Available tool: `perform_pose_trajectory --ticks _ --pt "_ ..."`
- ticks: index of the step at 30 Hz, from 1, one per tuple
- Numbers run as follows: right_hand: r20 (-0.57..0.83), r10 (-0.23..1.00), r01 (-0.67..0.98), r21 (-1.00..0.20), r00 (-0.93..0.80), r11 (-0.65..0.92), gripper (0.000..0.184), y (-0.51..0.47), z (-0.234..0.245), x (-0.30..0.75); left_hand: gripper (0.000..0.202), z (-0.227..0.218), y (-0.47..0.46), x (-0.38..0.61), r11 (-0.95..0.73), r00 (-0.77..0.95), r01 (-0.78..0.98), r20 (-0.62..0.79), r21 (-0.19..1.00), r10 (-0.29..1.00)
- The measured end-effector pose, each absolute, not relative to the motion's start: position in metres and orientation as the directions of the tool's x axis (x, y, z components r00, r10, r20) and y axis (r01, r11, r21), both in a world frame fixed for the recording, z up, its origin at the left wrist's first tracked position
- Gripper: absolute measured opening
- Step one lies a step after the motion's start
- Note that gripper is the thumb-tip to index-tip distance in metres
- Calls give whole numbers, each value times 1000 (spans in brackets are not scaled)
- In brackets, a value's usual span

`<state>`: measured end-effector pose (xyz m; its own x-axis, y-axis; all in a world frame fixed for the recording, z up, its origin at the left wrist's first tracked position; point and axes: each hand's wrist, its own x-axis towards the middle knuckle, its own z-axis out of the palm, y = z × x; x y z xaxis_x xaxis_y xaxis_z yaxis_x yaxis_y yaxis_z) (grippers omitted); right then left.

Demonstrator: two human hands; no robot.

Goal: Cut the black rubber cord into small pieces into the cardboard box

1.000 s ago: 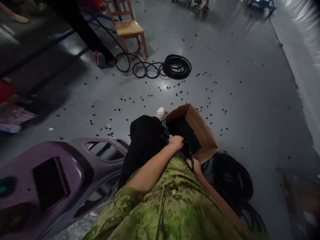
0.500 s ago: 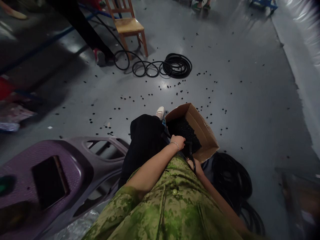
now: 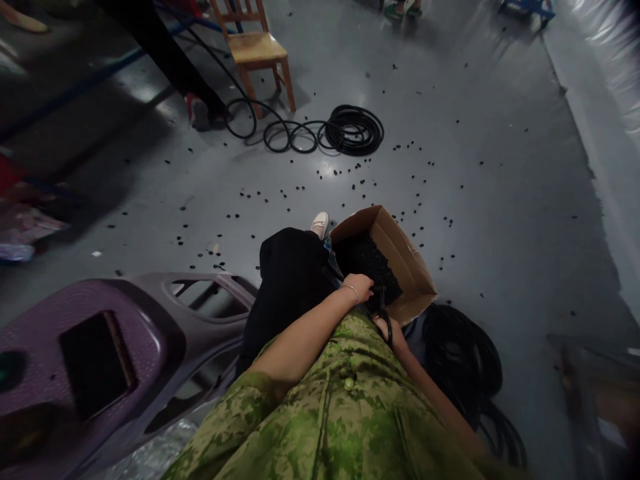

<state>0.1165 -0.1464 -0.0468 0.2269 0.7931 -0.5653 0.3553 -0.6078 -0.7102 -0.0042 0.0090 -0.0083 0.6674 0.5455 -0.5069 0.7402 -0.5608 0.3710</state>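
Observation:
My left hand (image 3: 359, 287), a bracelet at its wrist, is closed over the near side of an open cardboard box (image 3: 413, 267). A black hose (image 3: 334, 272) runs across my lap into its fingers. Close beside it, against my shirt, my right hand (image 3: 393, 331) is closed around a black scissors-like tool (image 3: 387, 325) with a curved handle. The tool's front end is dark and hard to make out near my left fingers. Many small black pieces (image 3: 367, 257) fill the lower part of the box.
Small black rings lie scattered over the grey floor (image 3: 520, 200). Coiled black hose (image 3: 355, 130) lies ahead near a wooden chair (image 3: 257, 50) and another person's leg (image 3: 175, 67). More coils (image 3: 463, 350) are right of the box. A purple stool (image 3: 145, 333) at left carries a phone (image 3: 97, 363).
My left hand has shifted slightly to the right, towards the tool. My right hand stays nearly in place. The view has moved a little.

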Motion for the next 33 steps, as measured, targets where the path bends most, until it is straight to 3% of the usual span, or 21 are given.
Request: perform_pose_trajectory --ticks 6,13,21,33 --pt "-577 777 275 -727 253 -629 33 -148 -47 116 26 -5 9 -5 -578 677 728 -521 370 520" --pt "-533 800 364 -713 274 -599 36 -148 -57 116 26 -3 11 -6 -569 678 728 -527 384 512" --pt "-517 792 610 -526 324 -593 36 -142 -58 113 25 -2 14 -5 -547 626 769 -567 333 535" --pt "-499 809 765 -374 309 -524 28 -139 -58 112 20 -7 15 -6 -515 598 795 -553 320 580"
